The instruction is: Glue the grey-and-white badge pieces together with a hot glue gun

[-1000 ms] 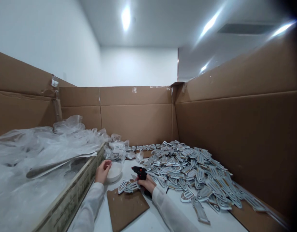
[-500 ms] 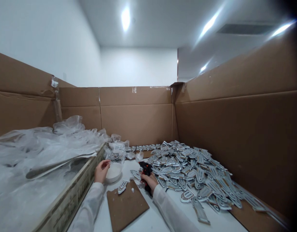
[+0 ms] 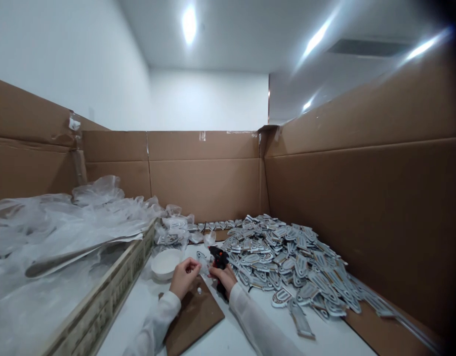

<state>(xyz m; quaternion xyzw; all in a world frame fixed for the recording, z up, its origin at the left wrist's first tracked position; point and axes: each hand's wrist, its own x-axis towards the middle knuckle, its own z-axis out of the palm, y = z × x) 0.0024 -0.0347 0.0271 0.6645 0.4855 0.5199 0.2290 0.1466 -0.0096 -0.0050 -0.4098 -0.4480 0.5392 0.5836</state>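
Observation:
My right hand is wrapped around a black glue gun, whose nozzle points up and away to the left. A grey-and-white boat-shaped piece shows just left of the gun, by the fingertips; whether they touch it I cannot tell. My left hand is closed in a pinch beside the right hand, above the far part of a brown cardboard square. Anything between its fingers is too small to make out. A whitish blob lies on the square. Behind my left hand stands a shallow white bowl.
A large heap of grey-and-white pieces covers the right of the white table. On the left, a crate holds clear plastic bags. More bagged pieces lie beyond the bowl. Tall cardboard walls surround the work area.
My left hand has moved right from the bowl's edge to beside my right hand, and now hides the piece that lay on the cardboard square. My right hand still holds the glue gun.

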